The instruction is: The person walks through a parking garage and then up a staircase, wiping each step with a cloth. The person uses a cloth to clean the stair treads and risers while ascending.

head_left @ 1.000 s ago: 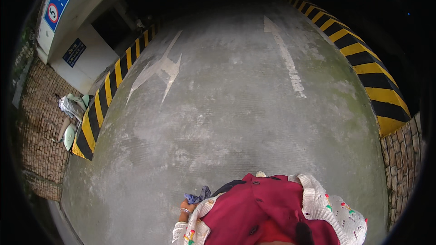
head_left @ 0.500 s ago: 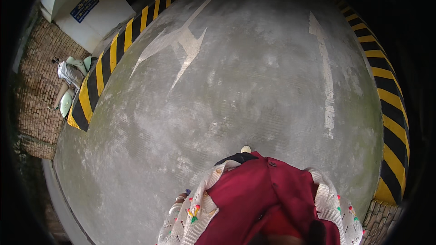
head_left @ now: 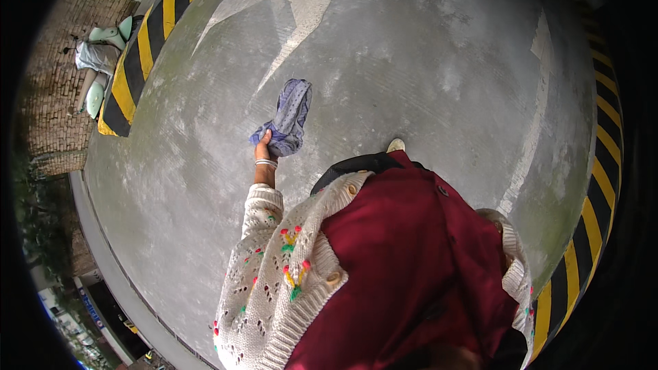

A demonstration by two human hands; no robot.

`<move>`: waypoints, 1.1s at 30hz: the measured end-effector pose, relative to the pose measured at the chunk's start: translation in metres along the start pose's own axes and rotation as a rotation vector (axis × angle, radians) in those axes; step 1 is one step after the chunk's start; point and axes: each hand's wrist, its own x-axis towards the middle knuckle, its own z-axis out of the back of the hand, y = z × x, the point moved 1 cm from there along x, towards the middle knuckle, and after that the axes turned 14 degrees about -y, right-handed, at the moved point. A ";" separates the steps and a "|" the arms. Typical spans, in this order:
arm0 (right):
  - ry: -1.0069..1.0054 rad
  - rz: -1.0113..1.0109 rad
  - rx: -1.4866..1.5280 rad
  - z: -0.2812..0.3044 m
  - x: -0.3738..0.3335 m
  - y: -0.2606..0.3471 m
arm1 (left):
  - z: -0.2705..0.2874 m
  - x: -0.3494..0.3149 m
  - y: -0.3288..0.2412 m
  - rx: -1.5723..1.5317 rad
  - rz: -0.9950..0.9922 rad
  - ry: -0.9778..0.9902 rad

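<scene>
My left hand (head_left: 265, 145) is stretched forward over the concrete, its fingers closed round a crumpled purple-grey cloth (head_left: 293, 113). The cloth carries small dark dots and stands up beyond the fingers, partly folded. A pale band (head_left: 266, 162) circles that wrist below the knitted cuff. On the other side, the cream cardigan's right sleeve (head_left: 517, 277) hangs by my body, and no right hand shows. Under the cardigan is a dark red garment (head_left: 404, 253).
Grey concrete ramp (head_left: 411, 75) with white arrows (head_left: 301, 7) lies ahead. Yellow-black striped kerbs line the left (head_left: 140, 48) and right (head_left: 603, 157). Beyond the left kerb, a pale green scooter (head_left: 103, 51) stands on brick paving. A shoe tip (head_left: 396, 144) shows past my clothes.
My left arm has swung out forward from beside my body, bringing the cloth into plain sight. The view has shifted, so the ramp's arrows sit higher and the left side shows more.
</scene>
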 end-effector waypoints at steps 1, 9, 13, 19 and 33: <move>-0.001 0.014 0.020 0.008 0.015 0.049 | -0.019 0.010 0.006 -0.033 0.046 0.025; -0.185 0.509 0.420 0.139 0.159 0.451 | -0.127 0.110 0.060 0.811 0.081 -0.621; -0.340 0.346 0.446 0.111 0.230 0.494 | -0.237 0.196 0.052 1.417 0.074 -0.306; -0.206 -0.134 0.103 0.054 0.311 0.445 | -0.553 0.320 -0.022 1.467 -0.148 0.068; -0.374 0.317 0.701 0.232 0.696 1.176 | -1.461 0.306 -0.147 0.503 -0.364 0.993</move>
